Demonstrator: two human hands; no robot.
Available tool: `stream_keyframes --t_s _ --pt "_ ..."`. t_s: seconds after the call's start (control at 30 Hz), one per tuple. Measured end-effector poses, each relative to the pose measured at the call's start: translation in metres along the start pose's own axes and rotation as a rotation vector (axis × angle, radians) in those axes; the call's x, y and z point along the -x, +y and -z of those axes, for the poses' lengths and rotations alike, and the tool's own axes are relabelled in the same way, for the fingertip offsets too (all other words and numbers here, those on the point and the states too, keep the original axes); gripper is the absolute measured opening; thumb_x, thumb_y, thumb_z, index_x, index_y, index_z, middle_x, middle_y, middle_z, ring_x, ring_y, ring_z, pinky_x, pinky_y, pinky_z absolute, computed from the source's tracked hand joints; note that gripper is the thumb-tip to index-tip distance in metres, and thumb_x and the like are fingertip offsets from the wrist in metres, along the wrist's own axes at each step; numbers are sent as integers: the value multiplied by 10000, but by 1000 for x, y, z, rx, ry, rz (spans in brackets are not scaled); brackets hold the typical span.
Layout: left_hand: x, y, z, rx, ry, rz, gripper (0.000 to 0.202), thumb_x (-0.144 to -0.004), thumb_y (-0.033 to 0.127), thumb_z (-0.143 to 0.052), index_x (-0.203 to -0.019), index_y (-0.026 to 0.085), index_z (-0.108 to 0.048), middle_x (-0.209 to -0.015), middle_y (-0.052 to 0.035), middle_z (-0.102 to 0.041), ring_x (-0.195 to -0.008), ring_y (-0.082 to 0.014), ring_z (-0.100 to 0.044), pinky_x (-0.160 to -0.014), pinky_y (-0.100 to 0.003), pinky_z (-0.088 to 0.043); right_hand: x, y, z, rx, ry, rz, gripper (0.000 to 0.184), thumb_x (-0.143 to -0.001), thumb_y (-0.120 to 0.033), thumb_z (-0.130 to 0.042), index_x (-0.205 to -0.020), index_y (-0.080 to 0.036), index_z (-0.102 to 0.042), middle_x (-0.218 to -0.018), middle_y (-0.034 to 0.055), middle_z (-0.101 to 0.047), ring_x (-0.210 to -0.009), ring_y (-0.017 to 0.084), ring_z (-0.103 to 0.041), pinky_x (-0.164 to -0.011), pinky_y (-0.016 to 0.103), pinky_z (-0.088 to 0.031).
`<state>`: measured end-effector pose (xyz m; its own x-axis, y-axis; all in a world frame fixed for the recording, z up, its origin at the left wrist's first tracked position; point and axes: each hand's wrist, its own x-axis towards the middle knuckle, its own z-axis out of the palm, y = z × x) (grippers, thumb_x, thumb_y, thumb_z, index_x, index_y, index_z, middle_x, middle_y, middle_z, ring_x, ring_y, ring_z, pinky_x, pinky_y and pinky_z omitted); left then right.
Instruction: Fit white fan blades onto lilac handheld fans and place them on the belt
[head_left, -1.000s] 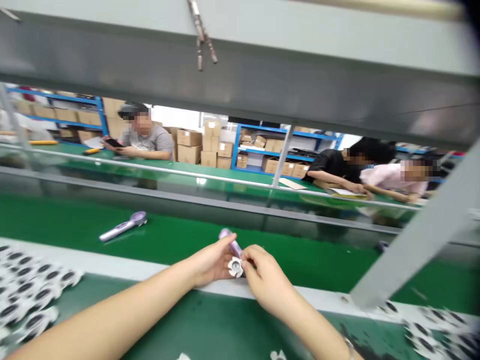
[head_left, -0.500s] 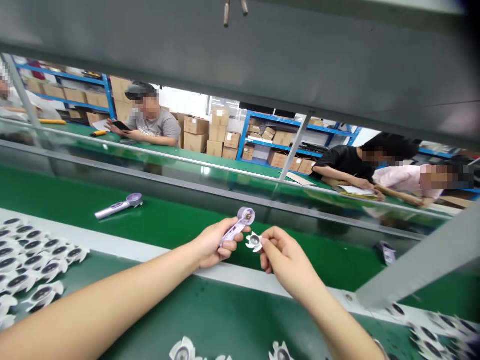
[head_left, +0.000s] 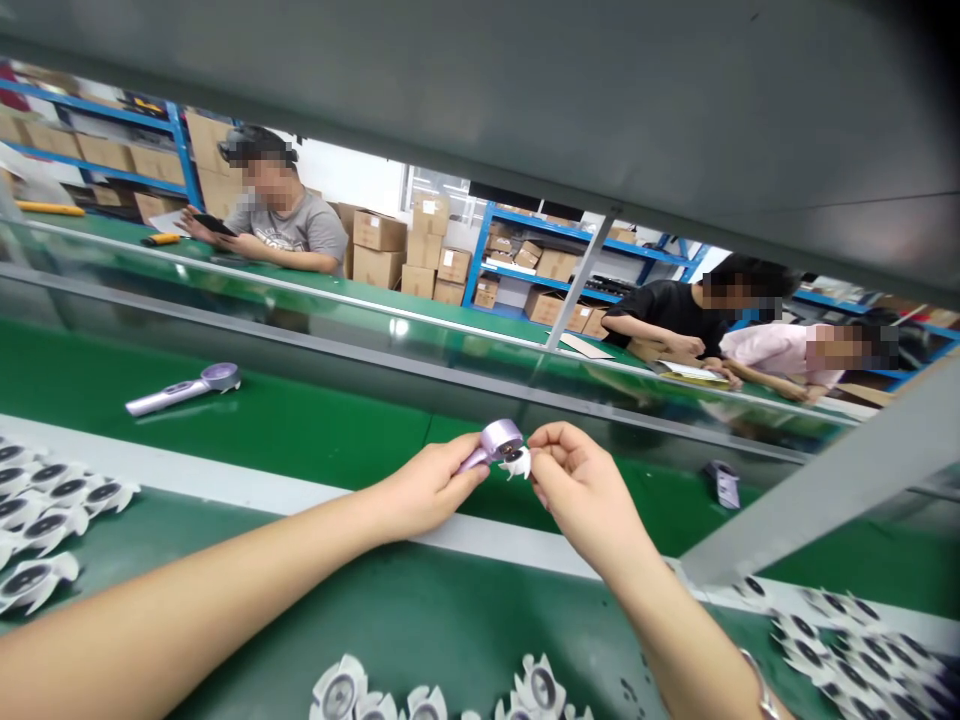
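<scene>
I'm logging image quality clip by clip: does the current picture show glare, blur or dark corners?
Head view: bright glare on the glossy panel behind the green belt; the top right corner is black. Same head view: faces of co-workers are pixelated; the white fan blade in the right hand is slightly soft, its fine detail hard to tell.

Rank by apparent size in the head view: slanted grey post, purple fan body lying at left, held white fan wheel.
Largest: slanted grey post
Next: purple fan body at left
Smallest: held white fan wheel
</scene>
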<state>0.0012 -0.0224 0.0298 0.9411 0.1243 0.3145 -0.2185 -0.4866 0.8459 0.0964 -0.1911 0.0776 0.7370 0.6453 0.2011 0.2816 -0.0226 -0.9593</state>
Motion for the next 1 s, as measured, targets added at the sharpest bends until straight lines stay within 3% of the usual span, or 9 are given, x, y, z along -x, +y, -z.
stream_keyframes --t_s 0.17,0.33,0.57,1.0 --pt "3 5 1 -222 28 -85 225 -969 237 -450 -1186 232 -512 -962 9 -603 -834 -146 -555 -741 -251 -380 2 -2 0 8 11 -6 275 -677 -361 -543 -868 -164 -517 -600 -38 -477 -483 108 -370 -427 199 -267" --pt "5 3 1 -338 24 -115 348 -977 262 -399 -1324 253 -418 -1160 -25 -594 -999 -203 -583 -856 -312 -435 3 0 -3 18 37 8 284 -681 -370 -539 -878 -168 -510 -600 -33 -491 -493 116 -389 -436 201 -283" --pt "5 3 1 -449 36 -139 404 -983 297 -341 -1380 230 -376 -1199 -62 -591 -1031 -246 -596 -868 -384 -486 4 4 -8 -11 49 11 295 -689 -336 -537 -927 -185 -451 -541 -49 -476 -469 116 -378 -426 189 -287" --pt "4 -1 2 -619 6 -159 452 -964 220 -359 -1414 180 -349 -1226 -95 -591 -1016 -302 -628 -849 -472 -533 2 11 -2 -215 -37 -160 466 -698 -322 -587 -1074 -208 -338 -517 -60 -483 -440 129 -382 -407 186 -306"
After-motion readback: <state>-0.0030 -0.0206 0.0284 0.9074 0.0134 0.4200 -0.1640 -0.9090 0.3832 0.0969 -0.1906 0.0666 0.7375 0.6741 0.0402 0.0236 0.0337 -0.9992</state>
